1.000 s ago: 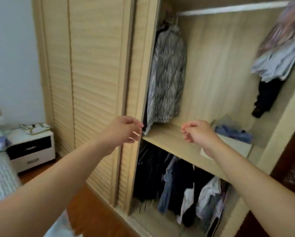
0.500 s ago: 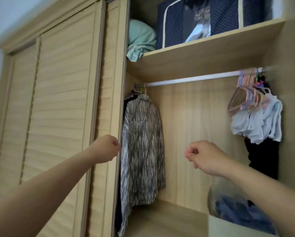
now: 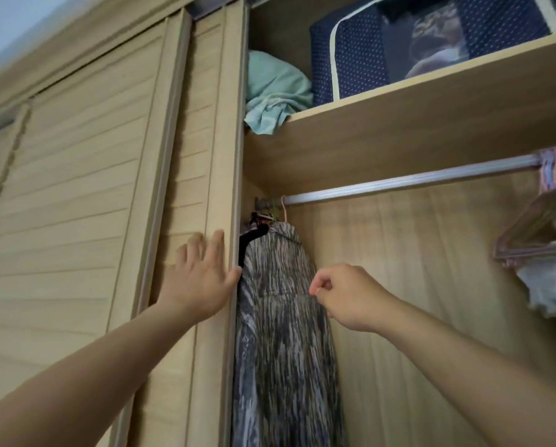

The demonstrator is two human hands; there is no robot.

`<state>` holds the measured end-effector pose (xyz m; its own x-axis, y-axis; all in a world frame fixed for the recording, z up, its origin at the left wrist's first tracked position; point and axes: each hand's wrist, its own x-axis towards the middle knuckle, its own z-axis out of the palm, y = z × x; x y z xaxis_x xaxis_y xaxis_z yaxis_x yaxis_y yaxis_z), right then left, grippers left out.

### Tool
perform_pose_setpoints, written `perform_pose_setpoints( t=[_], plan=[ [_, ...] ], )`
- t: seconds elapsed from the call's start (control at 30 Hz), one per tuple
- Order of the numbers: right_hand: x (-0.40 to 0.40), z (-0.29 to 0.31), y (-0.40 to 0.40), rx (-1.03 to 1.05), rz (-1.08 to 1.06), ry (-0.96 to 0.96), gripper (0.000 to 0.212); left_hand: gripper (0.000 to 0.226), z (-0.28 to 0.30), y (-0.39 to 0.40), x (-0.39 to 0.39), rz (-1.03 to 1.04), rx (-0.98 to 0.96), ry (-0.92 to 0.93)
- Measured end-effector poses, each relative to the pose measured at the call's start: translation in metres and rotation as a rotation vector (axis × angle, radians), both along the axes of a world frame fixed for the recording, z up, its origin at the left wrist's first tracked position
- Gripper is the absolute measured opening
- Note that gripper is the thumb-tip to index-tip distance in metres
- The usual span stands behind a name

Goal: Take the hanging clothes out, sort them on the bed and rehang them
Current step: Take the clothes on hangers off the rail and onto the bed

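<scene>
A grey-and-white streaked garment (image 3: 283, 317) hangs from the metal rail (image 3: 409, 183) at the wardrobe's left end, with a black hanger tip (image 3: 249, 241) poking out beside it. My left hand (image 3: 202, 279) lies flat with straight fingers on the edge of the slatted sliding door (image 3: 212, 175), thumb at the door's edge. My right hand (image 3: 344, 295) hovers in front of the garment with fingers curled, holding nothing. At the rail's right end hang several pink hangers (image 3: 541, 227) and a pale garment (image 3: 550, 285).
The upper shelf (image 3: 431, 117) carries a mint-green cloth bundle (image 3: 273, 91) and a navy dotted storage bag (image 3: 399, 43). More slatted door panels (image 3: 77, 188) fill the left side. The rail between the two clothing groups is bare.
The view has tilted up from the lower shelves to the rail. My left hand opened and pressed flat on the door edge. My right hand rose toward the streaked garment.
</scene>
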<state>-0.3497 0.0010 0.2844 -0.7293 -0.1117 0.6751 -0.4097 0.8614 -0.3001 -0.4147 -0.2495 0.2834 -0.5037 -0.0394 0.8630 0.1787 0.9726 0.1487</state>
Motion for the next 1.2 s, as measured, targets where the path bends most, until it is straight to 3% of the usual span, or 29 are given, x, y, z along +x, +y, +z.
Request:
perform_pose_setpoints(
  t=[0.17,0.33,0.47,0.7,0.8,0.9,1.03,1.2],
  plan=[
    [-0.06,0.03,-0.031,-0.041,0.048,0.033,0.02,0.077,-0.013,-0.005,-0.032,-0.099,0.099,0.07],
    [-0.105,0.075,-0.081,-0.068,0.122,0.167,0.034,0.076,-0.009,-0.02,-0.043,-0.116,0.091,0.117],
    [-0.118,0.089,-0.105,-0.018,0.042,0.061,0.045,0.074,-0.014,-0.018,-0.046,-0.14,0.108,0.165],
    [-0.118,0.119,-0.123,0.105,-0.094,-0.087,0.037,0.069,-0.022,-0.009,-0.045,-0.207,0.158,0.196],
    [-0.124,0.115,-0.113,0.232,-0.254,-0.026,0.032,0.069,-0.022,-0.009,-0.045,-0.202,0.151,0.203],
    [-0.124,0.119,-0.092,0.334,-0.447,-0.163,0.027,0.069,-0.022,-0.011,-0.045,-0.19,0.148,0.203],
    [-0.13,0.135,-0.046,0.343,-0.634,-0.158,0.05,0.069,-0.022,-0.011,-0.045,-0.203,0.134,0.203],
    [-0.119,0.135,-0.026,0.288,-0.554,-0.213,0.035,0.067,-0.025,-0.01,-0.049,-0.234,0.159,0.225]
  ],
)
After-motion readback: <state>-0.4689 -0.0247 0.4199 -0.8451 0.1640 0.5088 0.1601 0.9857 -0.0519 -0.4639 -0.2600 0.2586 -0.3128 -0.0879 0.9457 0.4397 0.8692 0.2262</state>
